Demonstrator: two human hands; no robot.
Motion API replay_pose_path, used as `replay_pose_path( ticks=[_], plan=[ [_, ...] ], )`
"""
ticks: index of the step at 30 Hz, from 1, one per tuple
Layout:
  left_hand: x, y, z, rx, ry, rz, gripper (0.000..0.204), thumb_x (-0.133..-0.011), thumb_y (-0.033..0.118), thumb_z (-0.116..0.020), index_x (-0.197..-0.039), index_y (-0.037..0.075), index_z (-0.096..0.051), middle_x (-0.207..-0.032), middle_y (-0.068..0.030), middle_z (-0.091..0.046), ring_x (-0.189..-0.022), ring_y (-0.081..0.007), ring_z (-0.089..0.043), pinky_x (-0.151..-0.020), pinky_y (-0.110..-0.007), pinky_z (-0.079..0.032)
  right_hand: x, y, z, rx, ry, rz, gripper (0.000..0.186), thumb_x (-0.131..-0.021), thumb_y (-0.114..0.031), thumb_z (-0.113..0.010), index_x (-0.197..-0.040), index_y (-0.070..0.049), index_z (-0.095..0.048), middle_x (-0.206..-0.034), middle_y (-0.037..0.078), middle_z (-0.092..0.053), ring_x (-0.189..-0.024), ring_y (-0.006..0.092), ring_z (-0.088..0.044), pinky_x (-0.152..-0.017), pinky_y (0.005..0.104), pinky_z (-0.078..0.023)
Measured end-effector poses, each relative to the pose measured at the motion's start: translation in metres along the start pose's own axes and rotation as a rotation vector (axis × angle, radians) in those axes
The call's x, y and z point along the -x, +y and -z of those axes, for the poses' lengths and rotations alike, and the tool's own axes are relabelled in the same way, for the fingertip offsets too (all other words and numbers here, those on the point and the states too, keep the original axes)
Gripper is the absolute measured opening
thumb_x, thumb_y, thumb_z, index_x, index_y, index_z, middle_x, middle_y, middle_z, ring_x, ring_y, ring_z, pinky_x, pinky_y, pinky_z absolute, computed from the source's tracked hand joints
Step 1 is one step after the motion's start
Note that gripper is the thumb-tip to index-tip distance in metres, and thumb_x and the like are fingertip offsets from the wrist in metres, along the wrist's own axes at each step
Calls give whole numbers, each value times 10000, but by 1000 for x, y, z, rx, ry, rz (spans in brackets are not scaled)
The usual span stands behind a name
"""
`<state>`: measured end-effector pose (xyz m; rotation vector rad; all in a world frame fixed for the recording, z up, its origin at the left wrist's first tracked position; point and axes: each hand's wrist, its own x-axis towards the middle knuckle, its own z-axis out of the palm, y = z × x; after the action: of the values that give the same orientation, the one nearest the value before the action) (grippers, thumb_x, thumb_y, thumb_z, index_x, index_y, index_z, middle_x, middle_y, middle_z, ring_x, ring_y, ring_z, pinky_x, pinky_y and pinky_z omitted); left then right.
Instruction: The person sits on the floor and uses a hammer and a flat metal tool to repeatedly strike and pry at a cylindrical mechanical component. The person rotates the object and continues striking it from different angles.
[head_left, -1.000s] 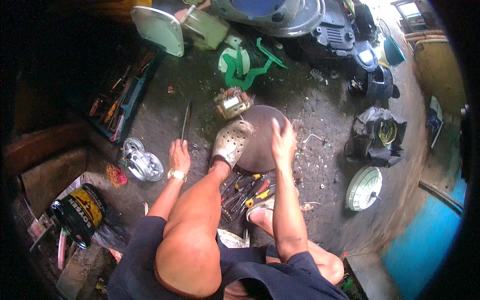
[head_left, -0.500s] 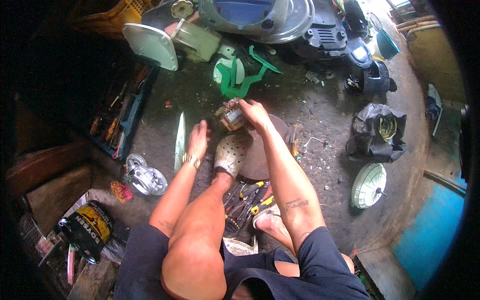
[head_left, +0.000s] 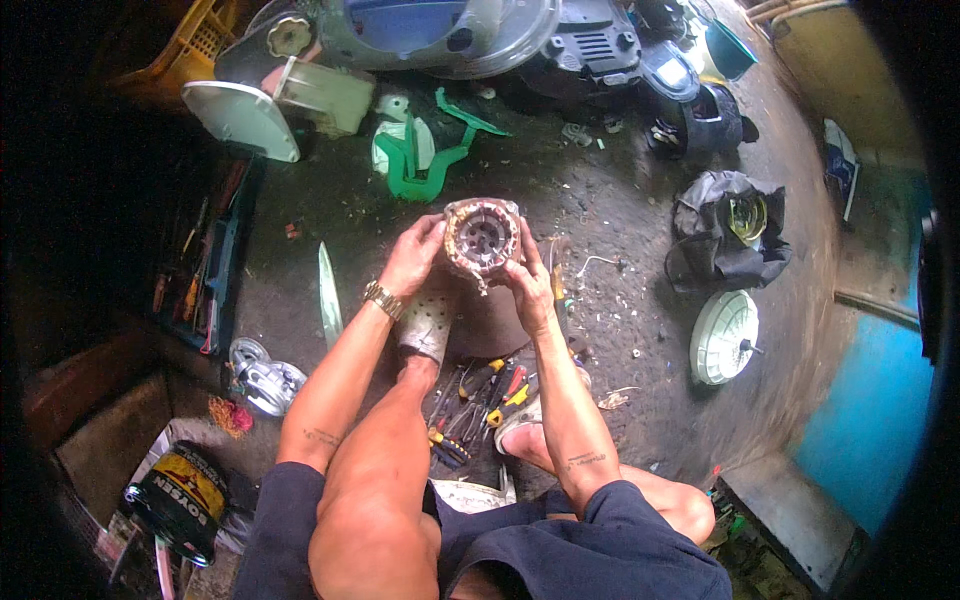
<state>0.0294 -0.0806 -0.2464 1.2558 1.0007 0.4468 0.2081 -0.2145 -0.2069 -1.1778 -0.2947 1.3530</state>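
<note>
A motor stator (head_left: 483,236) with a ring of wire windings and a round dark opening faces me in front of my knees. My left hand (head_left: 412,258), with a metal-band watch on its wrist, grips the stator's left side. On the other side, the fingers of my right hand (head_left: 532,284) are closed round its lower right edge. A short piece of winding or cord hangs from the stator's underside. Beneath it, a brown round disc (head_left: 495,325) lies on the ground beside my clog (head_left: 424,325). The stator's back is hidden.
Between my feet lie several pliers and screwdrivers (head_left: 470,405). A green plastic bracket (head_left: 417,178) and clear plastic tub (head_left: 440,40) lie ahead. On the right are a black bag (head_left: 690,245) and white ribbed disc (head_left: 722,340); on the left, a tool tray (head_left: 222,265).
My left hand, empty before, has moved across to the stator and now grips it too. The stator has been turned so its round opening faces me. My view has shifted slightly right.
</note>
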Motion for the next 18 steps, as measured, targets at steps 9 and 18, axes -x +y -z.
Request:
replay_pose_path(
  ticks=[9,18],
  plan=[
    [-7,4,-11,-332,-40,-11,453,-1031,346,-476,-1296,-15,-536,-1201,-260,-641,-1161,-365,-616,-966,-429,-475,-5,17,19,-136,25,59,792,-872,-137,-614,-1575,-96,-251,-1532,105,-409,-1328,250,-483,-1070,383,-422],
    [-13,-6,-13,-464,-66,1,399,-1053,292,-437,-1293,-14,-526,-1190,-222,-645,-1144,-297,-616,-991,-390,-456,-5,43,39,-198,5,4,794,-885,-132,-668,-1570,-86,-268,-1561,96,-377,-1396,229,-408,-1142,346,-341]
  ],
)
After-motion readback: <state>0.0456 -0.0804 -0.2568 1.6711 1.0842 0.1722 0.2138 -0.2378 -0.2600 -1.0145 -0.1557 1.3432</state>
